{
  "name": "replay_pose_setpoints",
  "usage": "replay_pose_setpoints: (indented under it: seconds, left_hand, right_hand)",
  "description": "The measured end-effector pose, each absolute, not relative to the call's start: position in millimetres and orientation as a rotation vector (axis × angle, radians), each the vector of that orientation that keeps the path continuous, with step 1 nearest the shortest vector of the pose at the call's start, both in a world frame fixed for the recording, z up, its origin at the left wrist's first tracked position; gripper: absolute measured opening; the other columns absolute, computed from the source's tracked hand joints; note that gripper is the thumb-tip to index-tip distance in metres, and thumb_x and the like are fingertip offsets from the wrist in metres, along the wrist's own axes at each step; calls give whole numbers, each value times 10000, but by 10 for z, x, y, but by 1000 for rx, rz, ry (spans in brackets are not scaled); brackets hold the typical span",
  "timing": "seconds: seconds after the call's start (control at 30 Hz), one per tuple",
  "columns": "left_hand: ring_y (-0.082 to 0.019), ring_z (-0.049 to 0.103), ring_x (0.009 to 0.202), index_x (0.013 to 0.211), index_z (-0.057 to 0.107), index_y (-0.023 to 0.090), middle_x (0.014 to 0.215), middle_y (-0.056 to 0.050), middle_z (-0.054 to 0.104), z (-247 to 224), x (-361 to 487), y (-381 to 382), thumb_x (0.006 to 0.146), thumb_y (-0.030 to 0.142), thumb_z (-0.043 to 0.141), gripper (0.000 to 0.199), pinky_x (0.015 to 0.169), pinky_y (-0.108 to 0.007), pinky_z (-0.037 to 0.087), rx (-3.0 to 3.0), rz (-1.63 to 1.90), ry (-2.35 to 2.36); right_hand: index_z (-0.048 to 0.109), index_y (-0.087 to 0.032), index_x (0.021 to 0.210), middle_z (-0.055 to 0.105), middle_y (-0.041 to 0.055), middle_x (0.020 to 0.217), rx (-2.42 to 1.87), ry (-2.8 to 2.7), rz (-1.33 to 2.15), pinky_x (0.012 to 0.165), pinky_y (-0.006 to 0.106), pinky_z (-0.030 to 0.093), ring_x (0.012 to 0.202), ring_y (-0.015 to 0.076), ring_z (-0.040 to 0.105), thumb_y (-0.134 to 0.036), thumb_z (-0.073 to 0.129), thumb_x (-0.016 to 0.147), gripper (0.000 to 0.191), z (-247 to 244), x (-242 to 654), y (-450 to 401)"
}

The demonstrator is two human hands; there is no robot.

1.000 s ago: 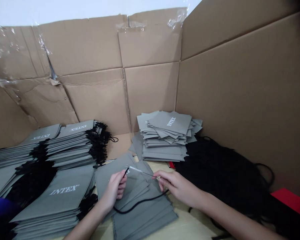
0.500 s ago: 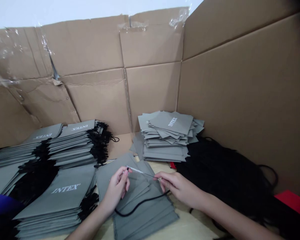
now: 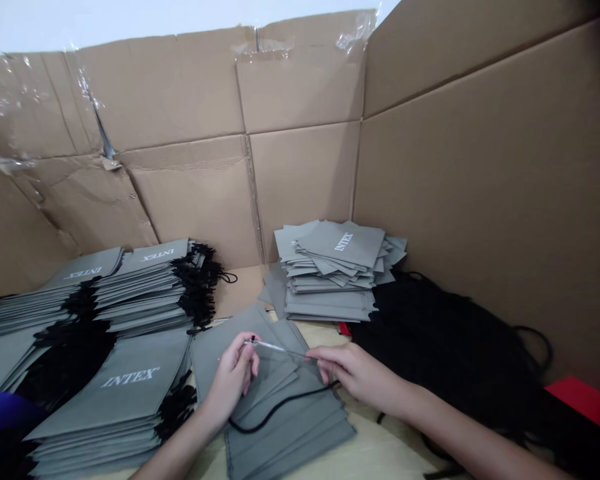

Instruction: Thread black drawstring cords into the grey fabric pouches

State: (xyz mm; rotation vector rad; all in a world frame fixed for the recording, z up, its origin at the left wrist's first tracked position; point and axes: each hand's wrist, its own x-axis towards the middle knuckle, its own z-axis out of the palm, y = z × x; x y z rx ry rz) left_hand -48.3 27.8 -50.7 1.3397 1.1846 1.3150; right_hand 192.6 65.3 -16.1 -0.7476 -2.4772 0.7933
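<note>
Over a loose spread of grey fabric pouches [image 3: 300, 437], both my hands are raised close together. Between them runs a thin silver needle-like tool [image 3: 275, 347]. My right hand [image 3: 347, 370] pinches its near end. My left hand [image 3: 237, 370] has thumb and forefinger closed at the other end, on the tip of a black cord [image 3: 280, 404]. That cord sags from my left hand across the pouches to below my right hand. Whether the cord tip is fixed to the tool is too small to tell.
Stacked grey pouches with black cords [image 3: 125, 387] stand at left. A cordless pouch pile [image 3: 330, 303] is at the back, beside a heap of black cords [image 3: 445, 347]. Cardboard walls [image 3: 305, 173] rise behind and at right. Red [image 3: 585, 403] and blue [image 3: 5, 410] items lie at the edges.
The tool's far end has shifted left against my left fingertips and lies flatter. Both hands stay nearly in place; the cord and pouches look the same.
</note>
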Motion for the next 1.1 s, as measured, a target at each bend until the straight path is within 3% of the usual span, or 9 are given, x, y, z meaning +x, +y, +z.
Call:
replay_pose_setpoints:
  seconds: [0.13, 0.33, 0.53, 0.77, 1.0, 1.1]
  left_hand:
    - [-22, 287, 279, 875, 500, 159, 501, 75, 457, -525, -488, 286, 789, 492, 483, 344, 276, -134, 236, 1314, 1332, 1168]
    - [-21, 297, 287, 872, 509, 155, 538, 60, 489, -506, -476, 268, 801, 468, 484, 322, 288, -143, 239, 1326, 1362, 1166]
    - [-29, 270, 349, 887, 534, 159, 568, 43, 489, -417, -461, 203, 805, 472, 488, 327, 340, -158, 181, 1370, 1366, 1182]
    - [-58, 304, 411, 820, 586, 153, 582, 25, 506, -388, -458, 178, 806, 453, 500, 313, 389, -182, 209, 1448, 1384, 1291]
    - [-63, 309, 411, 757, 587, 157, 581, 26, 519, -402, -469, 203, 802, 421, 524, 276, 402, -194, 211, 1457, 1393, 1303]
    - [-55, 282, 401, 699, 560, 154, 565, 36, 491, -426, -478, 210, 813, 438, 498, 312, 400, -194, 200, 1448, 1384, 1292]
  right_hand:
    - [659, -171, 1005, 647, 27, 700, -791, -2442, 825, 649, 227, 433, 637, 135, 576, -227, 373, 887, 315, -177, 1920, 675]
    - [655, -218, 1052, 649, 2, 721, -959, -2261, 1104, 437, 194, 400, 395, 66, 460, -266, 447, 838, 302, -296, 1915, 727]
    - [670, -167, 1007, 664, 23, 725, -1033, -2073, 1351, 387, 175, 401, 406, 57, 454, -311, 528, 770, 311, -393, 1896, 778]
    - [670, -141, 978, 672, 42, 739, -1044, -1994, 1458, 387, 169, 393, 419, 57, 472, -303, 572, 724, 317, -332, 1867, 740]
    - [653, -167, 1011, 658, 26, 753, -1037, -2117, 1267, 384, 180, 384, 381, 56, 456, -274, 479, 807, 289, -310, 1880, 683]
    - [667, -191, 986, 668, 16, 731, -961, -2251, 980, 509, 204, 438, 497, 101, 553, -210, 444, 828, 274, -259, 1888, 642]
